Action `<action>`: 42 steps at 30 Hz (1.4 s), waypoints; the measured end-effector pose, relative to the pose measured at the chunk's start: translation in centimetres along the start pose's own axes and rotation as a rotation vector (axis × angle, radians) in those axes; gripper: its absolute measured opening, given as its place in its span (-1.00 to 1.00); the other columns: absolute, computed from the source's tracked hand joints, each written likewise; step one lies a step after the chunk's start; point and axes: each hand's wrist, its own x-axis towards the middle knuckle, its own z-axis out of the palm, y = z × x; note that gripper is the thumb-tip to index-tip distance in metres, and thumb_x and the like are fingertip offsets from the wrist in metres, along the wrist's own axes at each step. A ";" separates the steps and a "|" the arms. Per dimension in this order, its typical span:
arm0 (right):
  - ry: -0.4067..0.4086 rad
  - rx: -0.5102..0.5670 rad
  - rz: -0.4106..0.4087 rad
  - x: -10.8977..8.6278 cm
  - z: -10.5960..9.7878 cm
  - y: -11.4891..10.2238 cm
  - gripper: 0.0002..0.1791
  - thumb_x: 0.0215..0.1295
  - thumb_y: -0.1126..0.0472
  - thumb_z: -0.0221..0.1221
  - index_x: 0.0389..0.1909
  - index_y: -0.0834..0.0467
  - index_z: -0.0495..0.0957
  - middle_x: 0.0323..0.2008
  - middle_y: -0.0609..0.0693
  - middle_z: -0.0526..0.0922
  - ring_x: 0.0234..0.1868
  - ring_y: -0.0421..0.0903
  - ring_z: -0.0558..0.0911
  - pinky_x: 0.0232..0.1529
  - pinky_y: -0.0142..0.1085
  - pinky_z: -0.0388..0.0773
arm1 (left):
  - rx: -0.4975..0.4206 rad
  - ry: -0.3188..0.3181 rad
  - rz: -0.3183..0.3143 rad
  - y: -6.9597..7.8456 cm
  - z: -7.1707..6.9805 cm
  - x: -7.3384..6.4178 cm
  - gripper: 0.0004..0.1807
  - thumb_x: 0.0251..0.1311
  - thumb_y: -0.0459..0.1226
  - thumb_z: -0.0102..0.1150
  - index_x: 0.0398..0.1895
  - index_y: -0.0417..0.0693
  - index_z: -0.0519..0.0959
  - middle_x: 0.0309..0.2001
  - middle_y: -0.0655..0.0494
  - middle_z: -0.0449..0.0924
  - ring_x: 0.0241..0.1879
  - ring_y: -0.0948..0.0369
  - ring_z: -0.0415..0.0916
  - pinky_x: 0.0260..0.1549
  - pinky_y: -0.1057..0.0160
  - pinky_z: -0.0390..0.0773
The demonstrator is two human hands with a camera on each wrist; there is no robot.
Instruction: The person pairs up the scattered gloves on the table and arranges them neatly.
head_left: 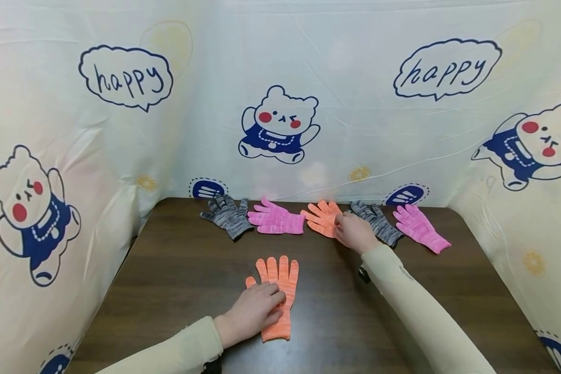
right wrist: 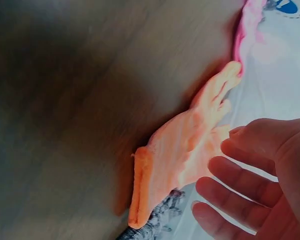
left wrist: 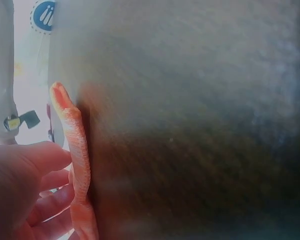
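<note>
An orange knitted glove point(head_left: 285, 280) lies flat near the front of the table, fingers pointing away. My left hand point(head_left: 252, 311) rests on its palm, and the left wrist view shows the thumb and loosely bent fingertips against the orange knit point(left wrist: 79, 155). At the back of the table lies a second orange glove point(head_left: 321, 217), its cuff partly hidden by my right hand point(head_left: 355, 232). In the right wrist view the fingers point(right wrist: 237, 192) of that hand are relaxed and spread beside the glove point(right wrist: 172, 137), gripping nothing.
Along the back edge lie a grey glove point(head_left: 231, 217) and a pink glove point(head_left: 277, 218) on the left. Another grey glove point(head_left: 378, 223) and another pink glove point(head_left: 421, 228) lie on the right. A printed cloth point(head_left: 355, 140) hangs around the brown table point(head_left: 177, 291).
</note>
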 end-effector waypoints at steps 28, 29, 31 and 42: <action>-0.098 -0.046 0.084 1.8 1.8 1.4 -0.80 0.40 0.20 0.25 -0.43 0.11 0.49 -0.48 0.00 0.48 -0.45 -0.05 0.46 -0.42 -0.21 0.42 | -0.009 0.010 -0.008 0.1 0.2 0.1 -0.86 0.34 -0.17 0.39 -0.19 0.07 0.60 -0.29 0.26 0.46 -0.34 0.29 0.32 -0.38 0.35 0.39; -0.100 -0.040 0.086 1.8 1.8 1.4 -0.80 0.39 0.19 0.26 -0.43 0.11 0.49 -0.48 0.00 0.48 -0.45 -0.05 0.46 -0.43 -0.22 0.41 | -0.010 0.008 -0.009 0.1 0.2 0.1 -0.86 0.34 -0.17 0.39 -0.19 0.07 0.60 -0.29 0.26 0.45 -0.34 0.29 0.31 -0.38 0.35 0.39; -0.098 -0.024 0.088 1.5 1.7 1.3 -0.80 0.37 0.18 0.26 -0.43 0.11 0.48 -0.49 0.00 0.48 -0.46 -0.05 0.45 -0.43 -0.22 0.39 | -0.014 0.003 -0.010 0.1 0.2 0.1 -0.86 0.34 -0.17 0.38 -0.19 0.07 0.60 -0.29 0.26 0.45 -0.34 0.29 0.31 -0.38 0.35 0.39; -0.038 0.032 0.062 -1.1 0.5 0.7 -0.84 0.32 0.18 0.22 -0.41 0.12 0.48 -0.50 0.00 0.46 -0.47 -0.04 0.43 -0.43 -0.20 0.35 | -0.005 0.029 0.006 0.0 0.5 -0.2 -0.85 0.32 -0.16 0.40 -0.19 0.09 0.59 -0.29 0.27 0.44 -0.33 0.30 0.30 -0.38 0.36 0.38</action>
